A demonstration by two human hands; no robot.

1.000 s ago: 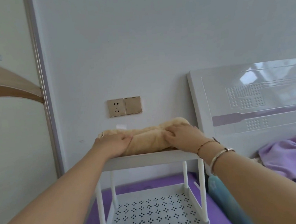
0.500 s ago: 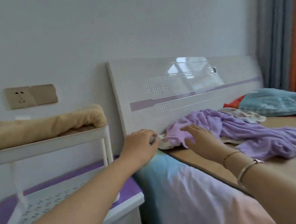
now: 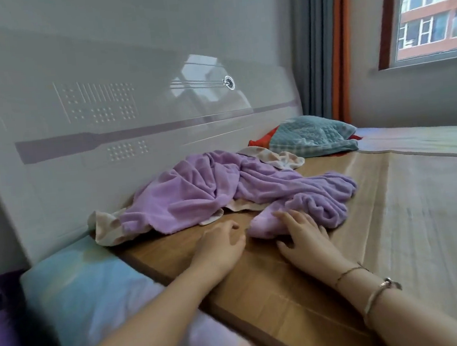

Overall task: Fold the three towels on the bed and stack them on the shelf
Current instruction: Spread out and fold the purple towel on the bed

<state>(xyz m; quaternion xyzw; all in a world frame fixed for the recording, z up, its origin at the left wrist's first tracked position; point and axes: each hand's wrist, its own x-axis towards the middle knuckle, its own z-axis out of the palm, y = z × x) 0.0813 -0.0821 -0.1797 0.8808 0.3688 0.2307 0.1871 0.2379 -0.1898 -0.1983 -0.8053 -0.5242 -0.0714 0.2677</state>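
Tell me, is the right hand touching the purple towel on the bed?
Touching. The head view shows the right hand with its fingers laid flat on the near corner of the purple towel.

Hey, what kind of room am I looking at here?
Most likely a home bedroom: a glossy white bed headboard, a teal quilted pillow beside it, and a crumpled purple terry towel on the bed.

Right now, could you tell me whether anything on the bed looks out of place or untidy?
Yes: the purple towel lies crumpled in a heap near the headboard, on top of a cream patterned cloth that sticks out beneath it. The right hand rests on its near end; the left hand is beside it.
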